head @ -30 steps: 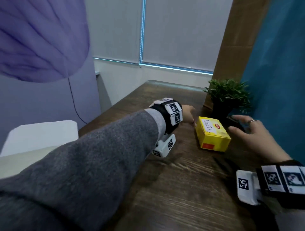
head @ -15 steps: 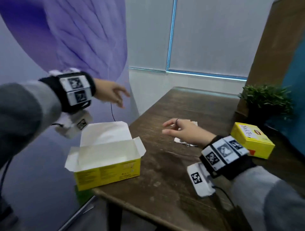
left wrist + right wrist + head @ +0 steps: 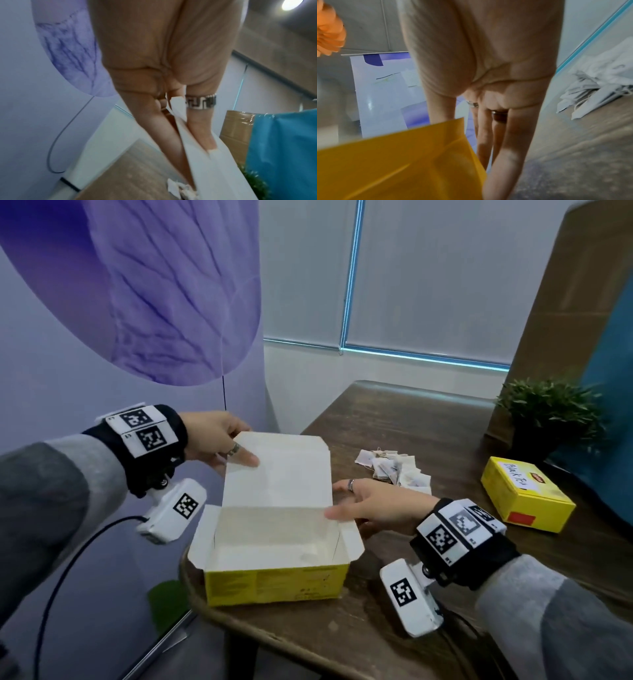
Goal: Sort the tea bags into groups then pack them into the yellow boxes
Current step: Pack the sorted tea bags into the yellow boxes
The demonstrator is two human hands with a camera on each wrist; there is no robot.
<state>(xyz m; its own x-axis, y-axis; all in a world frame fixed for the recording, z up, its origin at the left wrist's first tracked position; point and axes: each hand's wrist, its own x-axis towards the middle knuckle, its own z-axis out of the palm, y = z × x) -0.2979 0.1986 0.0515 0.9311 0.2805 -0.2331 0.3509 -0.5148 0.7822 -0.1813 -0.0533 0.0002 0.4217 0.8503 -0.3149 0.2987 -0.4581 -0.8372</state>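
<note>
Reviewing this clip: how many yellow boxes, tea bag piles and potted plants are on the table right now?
Yellow boxes: 2, an open box and a closed box
Tea bag piles: 1, single bags too small to count
Potted plants: 1
Total: 4

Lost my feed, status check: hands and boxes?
Left hand pinches open box lid; right hand flat at its side. Box empty. Tea bags unsorted behind. Second box shut.

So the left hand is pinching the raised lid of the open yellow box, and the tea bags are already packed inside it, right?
Not quite. The left hand does pinch the raised lid of the open yellow box, but the head view shows that box empty. The tea bags lie in a loose pile on the table behind the right hand.
</note>
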